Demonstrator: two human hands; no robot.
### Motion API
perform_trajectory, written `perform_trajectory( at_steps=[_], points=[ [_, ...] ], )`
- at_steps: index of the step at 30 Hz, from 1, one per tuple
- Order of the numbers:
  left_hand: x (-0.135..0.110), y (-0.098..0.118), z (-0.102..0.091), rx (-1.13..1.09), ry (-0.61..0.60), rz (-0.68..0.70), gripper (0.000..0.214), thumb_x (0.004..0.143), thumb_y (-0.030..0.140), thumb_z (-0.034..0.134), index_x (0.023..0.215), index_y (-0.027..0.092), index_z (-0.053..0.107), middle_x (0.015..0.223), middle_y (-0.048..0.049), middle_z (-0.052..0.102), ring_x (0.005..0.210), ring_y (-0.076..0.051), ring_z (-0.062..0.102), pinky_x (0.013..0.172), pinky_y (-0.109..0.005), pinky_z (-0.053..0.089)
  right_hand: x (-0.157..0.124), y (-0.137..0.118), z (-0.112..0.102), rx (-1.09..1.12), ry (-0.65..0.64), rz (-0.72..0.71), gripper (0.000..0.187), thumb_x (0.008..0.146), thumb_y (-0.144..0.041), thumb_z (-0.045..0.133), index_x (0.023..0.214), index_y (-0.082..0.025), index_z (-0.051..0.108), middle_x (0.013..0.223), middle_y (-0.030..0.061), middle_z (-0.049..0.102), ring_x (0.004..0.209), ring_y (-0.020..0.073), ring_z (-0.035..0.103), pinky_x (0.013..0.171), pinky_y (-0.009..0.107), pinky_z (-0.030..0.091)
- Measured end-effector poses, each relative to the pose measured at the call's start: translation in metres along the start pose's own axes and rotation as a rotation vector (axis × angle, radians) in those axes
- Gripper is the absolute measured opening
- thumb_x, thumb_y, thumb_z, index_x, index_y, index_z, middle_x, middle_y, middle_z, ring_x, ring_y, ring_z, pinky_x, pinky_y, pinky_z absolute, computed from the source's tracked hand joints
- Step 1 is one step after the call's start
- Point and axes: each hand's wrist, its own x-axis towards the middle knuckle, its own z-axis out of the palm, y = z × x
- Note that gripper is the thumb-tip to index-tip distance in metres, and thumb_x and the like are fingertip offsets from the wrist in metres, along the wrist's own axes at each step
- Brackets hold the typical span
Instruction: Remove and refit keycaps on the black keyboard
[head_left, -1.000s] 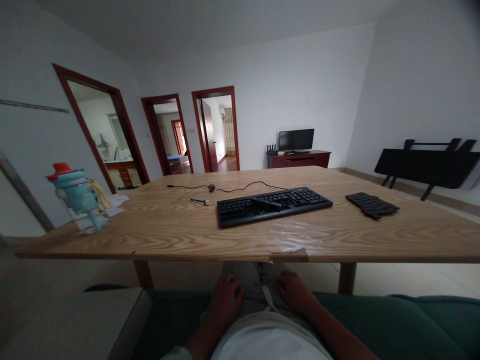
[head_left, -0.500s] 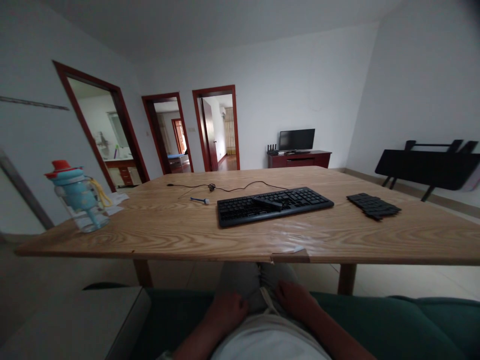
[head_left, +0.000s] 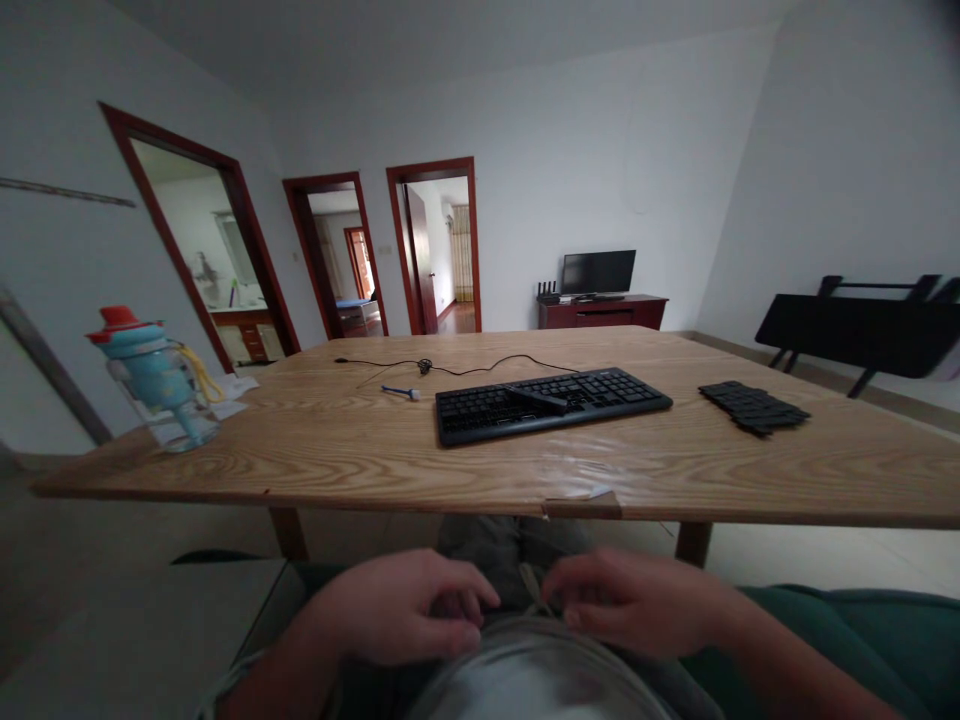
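Hands in lap, below the bench's near edge.
Left hand (head_left: 401,607) and right hand (head_left: 634,602) empty, fingers loosely curled; keyboard (head_left: 551,401) lies ahead, crosswise.

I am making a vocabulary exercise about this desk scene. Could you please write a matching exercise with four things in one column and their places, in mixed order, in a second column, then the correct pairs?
Things:
1. keyboard
2. bottle
3. loose keycaps
4. television

Places:
A. on the table, near its left end
B. on a red-brown cabinet by the far wall
C. on the table, near the middle
D. on the table, right of the keyboard

Pairs: 1-C, 2-A, 3-D, 4-B
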Motion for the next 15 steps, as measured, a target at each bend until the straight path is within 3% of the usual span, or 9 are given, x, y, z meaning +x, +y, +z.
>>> perform_trajectory(
  at_steps=[1, 3, 5, 7, 10, 15],
  points=[
    [-0.005, 0.009, -0.021, -0.007, 0.076, 0.017, 0.035, 0.082, 0.048, 0.06, 0.113, 0.034, 0.069, 0.102, 0.0014, 0.074, 0.09, -0.022, 0.067, 0.079, -0.032, 0.05, -0.007, -0.014, -0.023, 0.023, 0.009, -0.071, 0.034, 0.09, -0.048, 0.05, 0.115, -0.034, 0.069, 0.092, 0.0, 0.073, 0.078, 0.0187, 0.067, 0.068, 0.028, 0.052],
    [-0.004, 0.016, -0.06, 0.108, 0.355, 0.018, 0.032, 0.08, 0.052, 0.062, 0.097, 0.027, 0.07, 0.086, -0.001, 0.071, 0.08, -0.022, 0.064, 0.073, -0.031, 0.048, -0.009, -0.032, -0.068, -0.051, 0.154, -0.123, 0.042, 0.09, -0.053, 0.05, 0.121, -0.03, 0.066, 0.095, 0.002, 0.072, 0.082, 0.0189, 0.066, 0.072, 0.028, 0.052],
    [0.009, 0.011, -0.09, 0.297, 0.554, -0.081, 0.032, 0.078, 0.054, 0.064, 0.081, 0.022, 0.065, 0.076, -0.0018, 0.066, 0.07, -0.02, 0.059, 0.065, -0.029, 0.042, 0.008, -0.033, -0.106, -0.167, 0.285, -0.105, 0.047, 0.091, -0.054, 0.049, 0.124, -0.024, 0.064, 0.095, 0.0043, 0.071, 0.081, 0.0185, 0.065, 0.072, 0.028, 0.051],
    [0.03, -0.001, -0.11, 0.429, 0.567, -0.16, 0.034, 0.072, 0.053, 0.07, 0.078, 0.021, 0.06, 0.074, -0.0006, 0.062, 0.065, -0.018, 0.054, 0.062, -0.027, 0.037, 0.037, -0.02, -0.135, -0.309, 0.433, -0.044, 0.048, 0.091, -0.053, 0.049, 0.12, -0.018, 0.065, 0.093, 0.0056, 0.071, 0.08, 0.0185, 0.065, 0.073, 0.03, 0.051],
    [0.06, -0.016, -0.122, 0.496, 0.474, -0.196, 0.035, 0.069, 0.049, 0.073, 0.079, 0.021, 0.057, 0.074, 0.0015, 0.059, 0.063, -0.016, 0.049, 0.059, -0.025, 0.032, 0.083, 0.009, -0.161, -0.524, 0.597, 0.059, 0.054, 0.088, -0.056, 0.054, 0.112, -0.009, 0.066, 0.1, 0.0109, 0.07, 0.088, 0.0217, 0.066, 0.085, 0.034, 0.049],
    [0.083, -0.011, -0.122, 0.538, 0.417, -0.201, 0.033, 0.077, 0.051, 0.066, 0.077, 0.02, 0.055, 0.072, 0.0021, 0.056, 0.064, -0.015, 0.048, 0.061, -0.024, 0.031, 0.12, 0.038, -0.164, -0.54, 0.548, 0.03, 0.05, 0.085, -0.056, 0.059, 0.098, -0.009, 0.07, 0.101, 0.0118, 0.071, 0.092, 0.0209, 0.066, 0.09, 0.029, 0.045]
  ],
)
